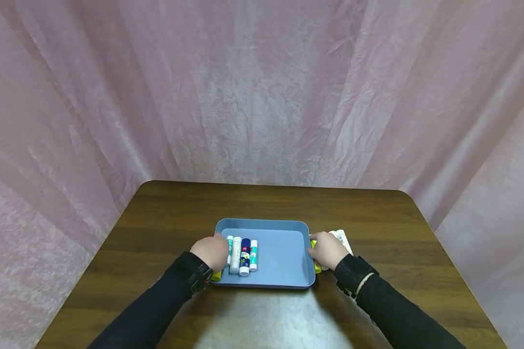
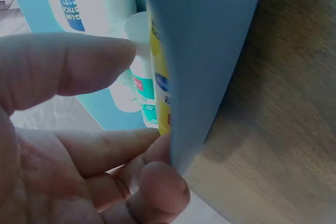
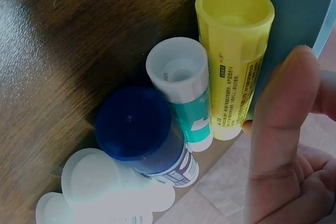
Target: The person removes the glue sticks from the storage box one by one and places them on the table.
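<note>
A blue tray (image 1: 284, 257) holds a row of glue sticks. In the left wrist view a yellow glue stick (image 2: 160, 77) lies along its left wall, with a green-and-white one (image 2: 142, 80) beside it. My left hand (image 1: 212, 251) is over that wall; its thumb and forefinger are apart, and other fingertips are at the wall's edge. Outside the right wall, another yellow glue stick (image 3: 233, 56) lies on the table. My right hand (image 1: 328, 250) is beside it, thumb (image 3: 286, 124) extended near the tray wall and a fingertip partly hidden at the stick's far end.
Beside the right yellow stick are a green-and-white glue stick (image 3: 189, 114), a dark-blue-capped one (image 3: 134, 124) and white ones (image 3: 100, 182). In the tray a blue glue stick (image 1: 245, 257) is among white ones. The wooden table (image 1: 179, 203) ends at a pink curtain (image 1: 262, 97).
</note>
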